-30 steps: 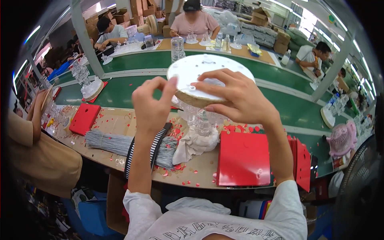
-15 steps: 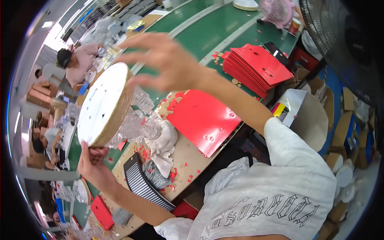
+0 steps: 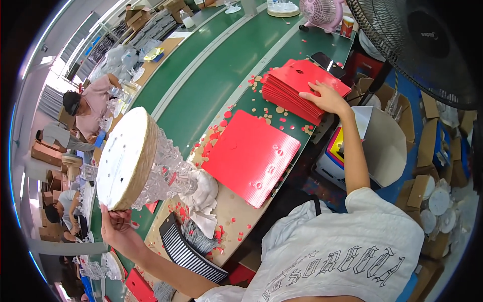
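Well apart, the two hands work at separate places. Left fingers curl at the lower rim of a round white base (image 3: 123, 161), thumb at its edge; whether this left hand (image 3: 121, 231) clamps the rim cannot be told. Farther off, the right hand (image 3: 329, 98) lies with fingers loosely spread on a stack of red sheets (image 3: 289, 95).

A long green conveyor (image 3: 221, 80) runs behind the bench, and a black fan (image 3: 422, 40) stands beyond the stack. The base has small holes in its white face; a clear faceted plastic piece (image 3: 166, 166) extends from its other side to a crumpled white cloth (image 3: 204, 196). Between cloth and stack lies a flat red panel (image 3: 246, 156). A black-and-white striped band (image 3: 191, 251) sits near the left forearm, beside a grey wire bundle (image 3: 196, 236). A dark phone (image 3: 327, 64) rests just behind the stack, and small red discs (image 3: 228, 114) lie scattered over the bench.
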